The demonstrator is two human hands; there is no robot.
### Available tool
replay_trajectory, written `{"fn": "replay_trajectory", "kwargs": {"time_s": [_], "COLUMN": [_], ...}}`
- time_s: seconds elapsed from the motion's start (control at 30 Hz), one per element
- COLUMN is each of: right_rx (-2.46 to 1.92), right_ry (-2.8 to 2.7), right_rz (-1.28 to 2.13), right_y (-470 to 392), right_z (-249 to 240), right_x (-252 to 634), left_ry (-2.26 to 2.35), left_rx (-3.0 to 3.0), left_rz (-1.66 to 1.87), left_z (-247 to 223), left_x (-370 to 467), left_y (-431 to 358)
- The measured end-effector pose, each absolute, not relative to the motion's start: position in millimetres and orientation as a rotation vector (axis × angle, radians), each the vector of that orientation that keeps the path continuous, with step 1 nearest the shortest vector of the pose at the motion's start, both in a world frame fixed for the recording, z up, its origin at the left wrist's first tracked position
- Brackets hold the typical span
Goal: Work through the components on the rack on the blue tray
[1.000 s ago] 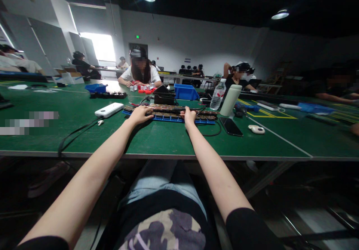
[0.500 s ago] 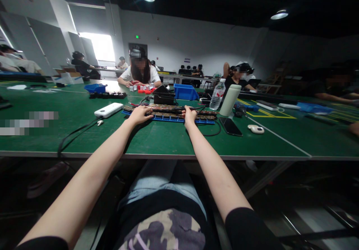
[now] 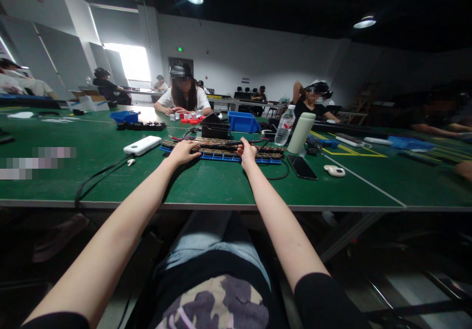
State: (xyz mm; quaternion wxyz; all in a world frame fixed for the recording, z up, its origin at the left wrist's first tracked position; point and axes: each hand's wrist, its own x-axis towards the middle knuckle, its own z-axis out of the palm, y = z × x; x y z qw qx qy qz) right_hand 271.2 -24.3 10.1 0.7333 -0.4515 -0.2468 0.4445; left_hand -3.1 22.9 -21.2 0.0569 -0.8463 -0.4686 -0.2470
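Observation:
A long blue tray-like fixture (image 3: 224,158) lies across the table before me, carrying rows of thin copper-coloured strips (image 3: 217,151) and dark parts. My left hand (image 3: 185,152) rests on its left half, fingers stretched over the strips and thumb apart. Toward the right end, my right hand (image 3: 248,152) is closed around a slim black corded tool that looks like a soldering iron (image 3: 236,143). Its front part points left above the strips; the exact tip is too small to make out. Behind the fixture stands a black box (image 3: 215,127).
Right of the fixture stand a water bottle (image 3: 284,126) and a pale green flask (image 3: 301,133), with a phone (image 3: 302,166) and an earbud case (image 3: 335,171) nearer. A white power bank (image 3: 142,145) lies left. Blue bins (image 3: 243,122) and a co-worker (image 3: 183,93) are across the table.
Both hands keep almost the same places on the fixture. The whole view has shifted very slightly; nothing is visibly picked up or let go.

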Motion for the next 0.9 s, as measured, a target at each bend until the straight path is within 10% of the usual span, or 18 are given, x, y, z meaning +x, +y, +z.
{"fn": "replay_trajectory", "kwargs": {"time_s": [0.9], "right_rx": [-1.227], "right_ry": [-0.924], "right_rz": [0.701], "right_y": [-2], "right_z": [9], "right_x": [285], "left_ry": [-1.416], "left_rx": [-2.54], "left_rz": [-0.7], "left_z": [-20], "left_x": [7], "left_y": [12]}}
